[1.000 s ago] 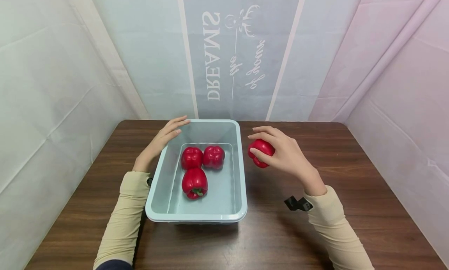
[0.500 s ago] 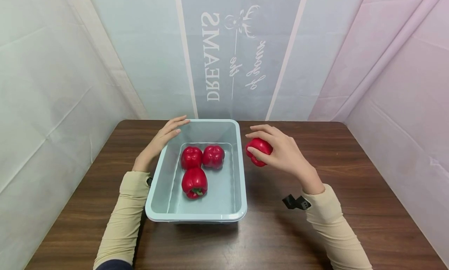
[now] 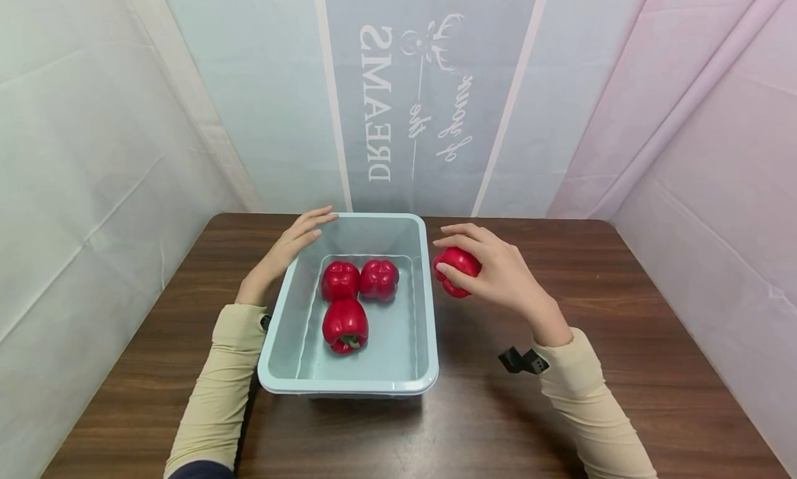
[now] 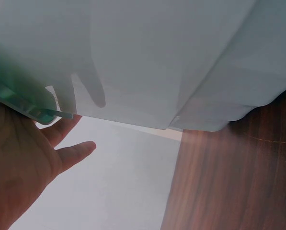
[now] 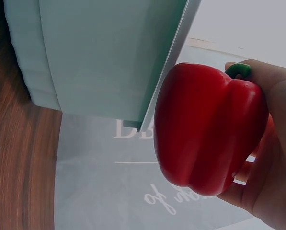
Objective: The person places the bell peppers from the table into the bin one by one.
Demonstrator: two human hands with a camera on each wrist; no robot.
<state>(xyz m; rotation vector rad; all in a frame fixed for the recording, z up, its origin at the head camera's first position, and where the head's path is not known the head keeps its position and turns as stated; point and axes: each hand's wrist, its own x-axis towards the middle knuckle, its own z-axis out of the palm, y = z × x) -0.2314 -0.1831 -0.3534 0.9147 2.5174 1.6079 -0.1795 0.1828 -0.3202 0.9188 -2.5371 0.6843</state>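
Note:
My right hand [image 3: 507,275] grips a red bell pepper [image 3: 459,261] just outside the right rim of a pale blue plastic tub [image 3: 349,385]. In the right wrist view the same bell pepper [image 5: 205,129] shows its green stem beside the thumb, and it overlaps the tub's rim. My left hand [image 3: 289,247] rests on the tub's left rim near the far corner, its fingers fairly straight. In the left wrist view part of that hand [image 4: 23,167] is hidden behind the tub wall [image 4: 133,62]. Inside the tub lie three more red bell peppers [image 3: 345,323], grouped close together.
The tub stands on a dark wooden table [image 3: 623,327], left of its middle. A printed cloth [image 3: 429,119] hangs behind the table's far edge. White cloth [image 3: 93,188] closes off the left side, and pinkish-white cloth the right. A black strap [image 3: 523,360] sits at my right wrist.
My right hand has shifted slightly left with the bell pepper, bringing it nearer the tub's right rim. The left hand, the tub and the peppers inside it stay put.

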